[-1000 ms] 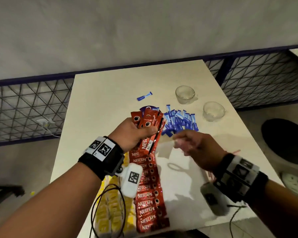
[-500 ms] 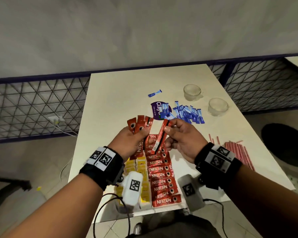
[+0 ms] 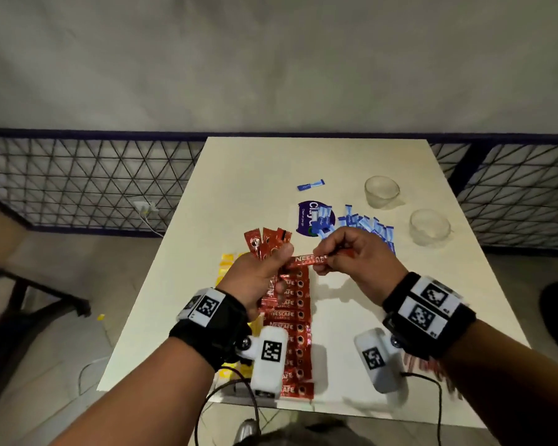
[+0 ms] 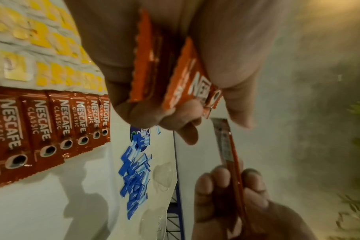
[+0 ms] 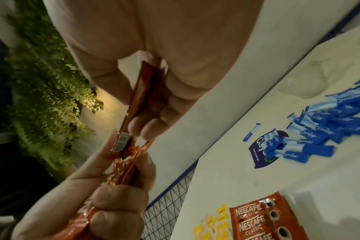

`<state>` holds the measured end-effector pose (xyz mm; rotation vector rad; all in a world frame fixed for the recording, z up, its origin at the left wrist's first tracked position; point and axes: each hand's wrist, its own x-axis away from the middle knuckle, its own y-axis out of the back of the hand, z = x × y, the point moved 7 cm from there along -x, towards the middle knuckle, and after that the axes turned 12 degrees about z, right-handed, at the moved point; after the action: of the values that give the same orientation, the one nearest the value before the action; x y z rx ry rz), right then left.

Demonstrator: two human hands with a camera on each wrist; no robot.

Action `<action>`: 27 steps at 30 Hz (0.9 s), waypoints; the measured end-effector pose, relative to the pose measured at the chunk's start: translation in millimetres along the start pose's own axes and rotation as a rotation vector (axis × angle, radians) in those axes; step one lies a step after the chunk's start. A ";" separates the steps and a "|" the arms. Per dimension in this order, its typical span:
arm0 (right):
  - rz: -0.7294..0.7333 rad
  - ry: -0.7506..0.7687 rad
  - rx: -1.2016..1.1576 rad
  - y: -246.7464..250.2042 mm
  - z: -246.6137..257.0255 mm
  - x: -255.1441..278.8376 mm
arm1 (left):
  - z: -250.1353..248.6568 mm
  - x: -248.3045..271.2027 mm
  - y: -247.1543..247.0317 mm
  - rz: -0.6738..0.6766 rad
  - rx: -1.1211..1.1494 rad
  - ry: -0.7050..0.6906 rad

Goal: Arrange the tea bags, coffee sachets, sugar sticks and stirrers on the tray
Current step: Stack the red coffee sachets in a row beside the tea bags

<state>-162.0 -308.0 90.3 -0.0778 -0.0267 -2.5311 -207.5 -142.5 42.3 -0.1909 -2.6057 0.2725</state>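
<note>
My left hand [image 3: 279,262] grips a fanned bundle of red coffee sachets [image 3: 266,244] above the table; the bundle [image 4: 187,78] fills the left wrist view. My right hand [image 3: 319,259] pinches a single coffee sachet [image 3: 310,259] that lies level, its left end close to my left thumb. That sachet [image 5: 142,91] runs edge-on between thumb and fingers. Below both hands a row of coffee sachets [image 3: 290,320] lies on the white tabletop [image 3: 351,317], with yellow tea bags [image 3: 226,262] to its left. Blue sugar sticks [image 3: 364,225] are heaped behind. Red stirrers [image 3: 422,365] show partly under my right wrist.
Two glass cups [image 3: 381,190] [image 3: 429,226] stand at the back right. A round purple label [image 3: 305,217] sits under the sugar heap, and a lone blue stick [image 3: 310,185] lies farther back. Wire mesh fencing [image 3: 78,181] flanks the table; its near edge is under my wrists.
My right hand came to the bundle, took one sachet, and has turned it from steeply tilted to level. My left hand kept its hold on the bundle.
</note>
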 end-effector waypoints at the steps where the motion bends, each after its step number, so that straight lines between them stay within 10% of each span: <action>1: 0.022 0.010 0.035 0.8 0.1 0.0 | -4.1 0.1 -4.7 -0.002 0.014 -0.038; 9: -0.110 -0.118 -0.053 14.2 -19.1 -6.2 | -35.3 6.4 11.7 -0.237 -0.098 -0.335; 27: -0.091 -0.338 -0.144 -17.1 -62.2 -12.5 | -13.6 4.0 64.0 -0.268 -0.389 -0.192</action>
<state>-164.6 -289.1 27.4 -0.5727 0.0184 -2.5785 -198.7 -77.6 41.2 0.0570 -2.8109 -0.3281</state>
